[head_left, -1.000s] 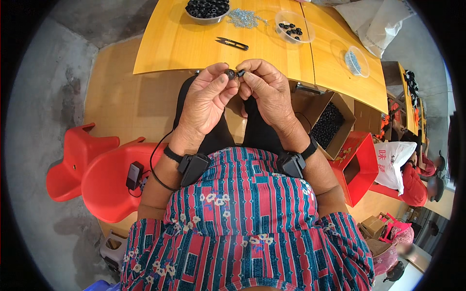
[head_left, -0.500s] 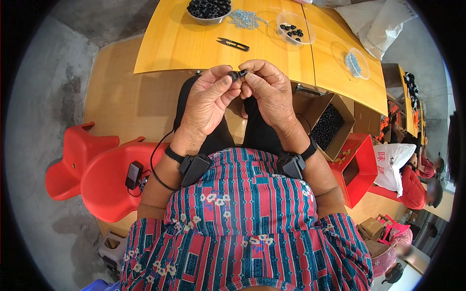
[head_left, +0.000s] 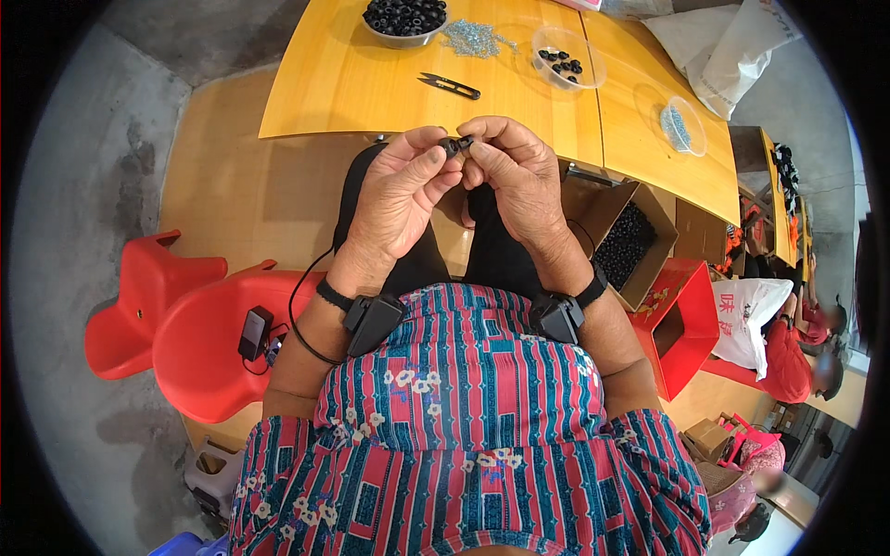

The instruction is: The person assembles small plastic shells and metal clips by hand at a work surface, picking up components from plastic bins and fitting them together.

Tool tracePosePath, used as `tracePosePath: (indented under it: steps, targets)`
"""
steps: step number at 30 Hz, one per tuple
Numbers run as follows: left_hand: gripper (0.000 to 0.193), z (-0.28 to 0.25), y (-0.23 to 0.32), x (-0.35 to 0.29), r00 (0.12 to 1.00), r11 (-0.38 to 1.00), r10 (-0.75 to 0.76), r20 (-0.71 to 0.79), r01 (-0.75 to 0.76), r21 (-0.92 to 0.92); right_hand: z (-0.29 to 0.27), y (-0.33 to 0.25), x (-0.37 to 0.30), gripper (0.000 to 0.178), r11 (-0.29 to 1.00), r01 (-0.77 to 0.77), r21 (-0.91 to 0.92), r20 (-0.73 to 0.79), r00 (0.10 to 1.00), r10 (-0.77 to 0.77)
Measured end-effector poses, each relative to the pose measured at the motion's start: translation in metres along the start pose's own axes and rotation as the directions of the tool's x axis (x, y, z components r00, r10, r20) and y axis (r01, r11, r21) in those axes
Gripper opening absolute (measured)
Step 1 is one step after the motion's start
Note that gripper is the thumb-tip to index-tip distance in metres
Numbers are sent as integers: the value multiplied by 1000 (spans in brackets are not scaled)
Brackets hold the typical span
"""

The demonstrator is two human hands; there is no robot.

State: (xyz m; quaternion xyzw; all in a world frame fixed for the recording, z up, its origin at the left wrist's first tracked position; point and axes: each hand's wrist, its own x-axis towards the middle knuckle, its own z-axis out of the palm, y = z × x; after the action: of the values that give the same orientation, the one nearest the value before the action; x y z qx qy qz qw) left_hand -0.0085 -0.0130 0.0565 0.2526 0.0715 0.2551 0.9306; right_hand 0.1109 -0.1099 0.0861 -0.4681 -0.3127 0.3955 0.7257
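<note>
Left hand (head_left: 399, 190) has shifted toward the right hand (head_left: 510, 176) over the last second. Left pinches a round bead-like black piece (head_left: 451, 146), right a smaller black part (head_left: 466, 142), side by side by the desk's (head_left: 334, 93) near edge. Black thread snips (head_left: 452, 87) lie farther in.

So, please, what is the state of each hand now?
Left hand: closed, holding a round black piece.
Right hand: closed, holding a smaller black piece.

Beyond the left hand (head_left: 399, 199) and right hand (head_left: 521, 181), the table (head_left: 357, 88) bears snips (head_left: 451, 87); farther out, a bowl (head_left: 408, 42) stands leftward, a tub (head_left: 559, 42) rightward. A carton (head_left: 656, 275) sits right of the right hand, chairs (head_left: 209, 361) left of and behind the left hand
</note>
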Motion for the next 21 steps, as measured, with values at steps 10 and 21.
tracePosePath:
  steps: [10,21]
  targets:
    - [19,0,-1,0,1000,1000,5,-8,-5,11,1,-3,-2,17,1000,-28,-2,-9,1000,28]
    - [19,0,-1,0,1000,1000,10,-21,-9,19,2,1,-1,18,985,-93,146,-31,995,98]
